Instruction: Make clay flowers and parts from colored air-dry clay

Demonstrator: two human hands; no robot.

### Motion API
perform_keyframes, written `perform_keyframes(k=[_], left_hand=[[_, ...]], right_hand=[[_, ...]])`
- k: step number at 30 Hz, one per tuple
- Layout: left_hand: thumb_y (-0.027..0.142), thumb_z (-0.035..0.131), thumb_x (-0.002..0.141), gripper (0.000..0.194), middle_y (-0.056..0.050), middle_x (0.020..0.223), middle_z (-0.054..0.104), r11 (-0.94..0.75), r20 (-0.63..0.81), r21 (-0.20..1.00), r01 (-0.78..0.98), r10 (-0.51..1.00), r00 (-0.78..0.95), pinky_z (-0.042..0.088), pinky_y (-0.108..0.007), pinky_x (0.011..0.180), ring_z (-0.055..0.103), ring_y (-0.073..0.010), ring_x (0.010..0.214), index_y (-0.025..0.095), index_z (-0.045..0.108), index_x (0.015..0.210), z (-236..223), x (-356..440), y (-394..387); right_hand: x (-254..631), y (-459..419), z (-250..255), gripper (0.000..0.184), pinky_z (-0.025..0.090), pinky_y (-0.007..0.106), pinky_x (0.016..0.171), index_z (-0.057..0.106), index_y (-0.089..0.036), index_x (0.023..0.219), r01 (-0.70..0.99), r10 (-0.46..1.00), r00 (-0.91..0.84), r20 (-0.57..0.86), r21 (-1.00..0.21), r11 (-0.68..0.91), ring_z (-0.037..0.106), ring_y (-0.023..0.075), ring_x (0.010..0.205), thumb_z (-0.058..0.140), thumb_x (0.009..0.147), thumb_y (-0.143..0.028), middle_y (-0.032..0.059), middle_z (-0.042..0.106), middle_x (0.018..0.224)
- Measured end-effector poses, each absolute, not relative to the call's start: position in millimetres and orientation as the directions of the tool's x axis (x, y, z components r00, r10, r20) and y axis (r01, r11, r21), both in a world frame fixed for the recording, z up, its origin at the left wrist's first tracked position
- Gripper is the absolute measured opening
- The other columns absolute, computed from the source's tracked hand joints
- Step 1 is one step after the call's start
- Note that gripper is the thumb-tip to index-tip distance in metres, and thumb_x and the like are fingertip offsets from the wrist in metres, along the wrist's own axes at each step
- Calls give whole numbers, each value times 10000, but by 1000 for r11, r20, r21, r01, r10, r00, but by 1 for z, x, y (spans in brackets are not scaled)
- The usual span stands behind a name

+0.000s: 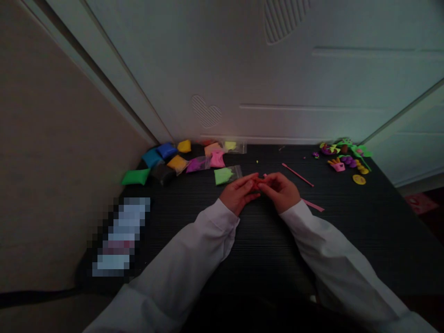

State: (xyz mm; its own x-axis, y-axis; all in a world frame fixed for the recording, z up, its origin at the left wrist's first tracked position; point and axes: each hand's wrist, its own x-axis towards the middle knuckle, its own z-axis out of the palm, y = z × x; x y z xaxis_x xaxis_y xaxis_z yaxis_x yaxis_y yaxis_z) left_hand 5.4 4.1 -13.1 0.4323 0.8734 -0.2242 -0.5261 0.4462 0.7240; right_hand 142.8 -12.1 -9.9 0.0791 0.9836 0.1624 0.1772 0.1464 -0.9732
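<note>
Above the dark table (263,245), my left hand (238,194) and my right hand (281,191) meet at the fingertips. Both are closed on a small piece of red modelling clay (257,182), whose exact shape is partly hidden by the fingers. A bit of pink shows at the right fingertips, too small to name. Just beyond my right hand lies a thin pink modelling stick (297,175). A flat pink tool (314,205) pokes out from behind my right wrist. Nearest to my left hand is a clear bag of light green clay (224,175).
Several clay packs, such as a green one (136,176) and a blue one (166,150), sit at the back left. Small finished clay figures (338,165) and a yellow disc (359,179) stand at the back right. A blurred-out phone-like screen (121,236) is at left. A white panel (277,92) borders the back.
</note>
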Motion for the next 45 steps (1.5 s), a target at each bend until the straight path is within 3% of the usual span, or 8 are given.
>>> perform_keyframes(k=[5,18,27,30,33,35,41,45], left_hand=[[149,645,610,271,-25,781,631,433,-246,731,-526,888,389,461,-243,673,577,-84,674,139,607,878,-14,4,6],[226,658,589,165,9,533,575,276,-161,856,-438,946,283,341,-164,394,499,-54,437,103,580,667,-11,3,8],[46,527,636,267,-68,845,624,385,-255,721,-577,921,295,464,-275,696,597,-134,745,116,564,891,-12,2,10],[-18,443,578,376,-68,895,609,411,-232,652,-637,908,348,457,-275,684,585,-140,775,124,561,906,-11,-3,12],[54,448,607,247,-58,758,598,475,-258,569,-671,878,402,443,-238,602,574,-133,727,107,568,817,-8,-6,14],[150,482,667,65,-13,575,528,494,-295,530,-689,869,396,402,-196,499,531,-89,566,118,537,680,-5,-7,15],[364,385,764,448,61,329,149,456,-330,533,-713,888,321,95,-175,295,174,-53,269,176,166,422,6,-18,14],[411,321,776,437,67,327,104,468,-329,534,-705,882,336,87,-177,288,129,-57,254,181,168,436,12,-19,11]], right_hand=[[145,-15,-7,137,425,287,595,624,-205,759,581,902,2,431,-735,350,499,123,640,556,697,-306,36,555,786],[145,-21,1,172,433,292,655,570,-190,900,561,833,-105,543,-659,501,498,145,773,469,766,-231,53,525,825],[149,-18,-2,187,443,298,662,571,-194,911,578,837,-29,547,-674,460,506,149,786,454,770,-234,61,523,873],[152,-16,-3,182,443,298,654,578,-191,891,583,837,17,547,-685,437,511,158,809,446,774,-239,62,535,862],[154,-13,-3,174,440,319,681,583,-197,866,591,826,55,561,-685,426,519,165,808,445,774,-249,58,554,848],[156,-12,-2,167,427,343,738,582,-199,853,597,806,84,586,-677,430,522,169,817,442,776,-250,55,564,841],[163,-7,-3,200,425,331,708,587,-189,836,580,783,199,589,-715,390,526,166,798,419,789,-287,54,565,825],[167,-5,-6,237,425,327,687,590,-181,833,543,810,231,539,-762,352,531,159,758,402,796,-320,54,563,803]])
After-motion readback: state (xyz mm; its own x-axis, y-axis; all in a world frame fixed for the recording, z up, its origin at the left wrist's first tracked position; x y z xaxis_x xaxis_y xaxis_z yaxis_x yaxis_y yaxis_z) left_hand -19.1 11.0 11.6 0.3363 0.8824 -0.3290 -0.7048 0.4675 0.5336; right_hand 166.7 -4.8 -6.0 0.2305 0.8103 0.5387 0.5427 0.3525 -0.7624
